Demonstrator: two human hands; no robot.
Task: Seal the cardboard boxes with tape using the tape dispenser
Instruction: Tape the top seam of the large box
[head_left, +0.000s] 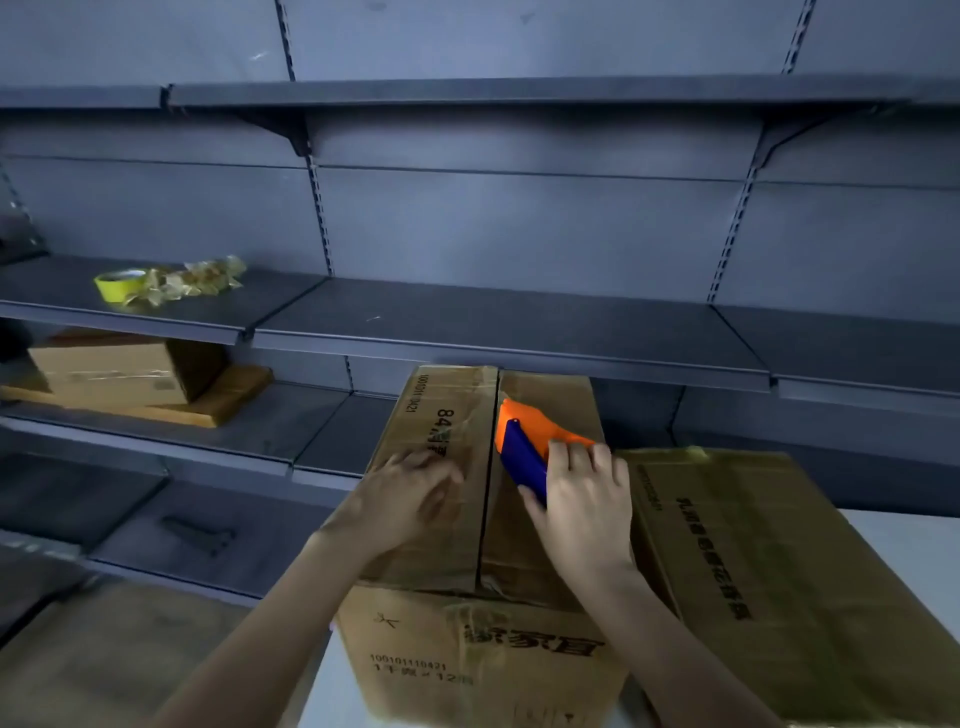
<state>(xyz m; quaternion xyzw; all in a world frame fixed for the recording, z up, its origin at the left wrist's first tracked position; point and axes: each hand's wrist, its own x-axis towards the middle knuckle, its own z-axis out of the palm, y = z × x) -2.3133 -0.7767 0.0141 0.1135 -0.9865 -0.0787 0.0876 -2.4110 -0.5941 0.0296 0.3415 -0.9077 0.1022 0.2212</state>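
A brown cardboard box (415, 660) with black printed characters and numbers stands in front of the person, against grey metal shelving (519, 322). Its two top flaps are folded down and meet along a dark centre seam. Its surface looks worn, with wrinkled glossy film across the top and the front edge. The left hand (410, 493) lies flat on the left flap, fingers straight and spread, pressing it down. The right hand (584, 504) grasps an orange and blue plastic tape dispenser (524, 447), fingers curled over its back. The dispenser rests on the right flap just beside the seam, towards the far end of the box. A second, larger brown cardboard box (779, 571) lies just beside the first on the right. On a shelf at the left sit a yellow roll of tape (117, 285) and a crumpled wad of used tape (202, 278).
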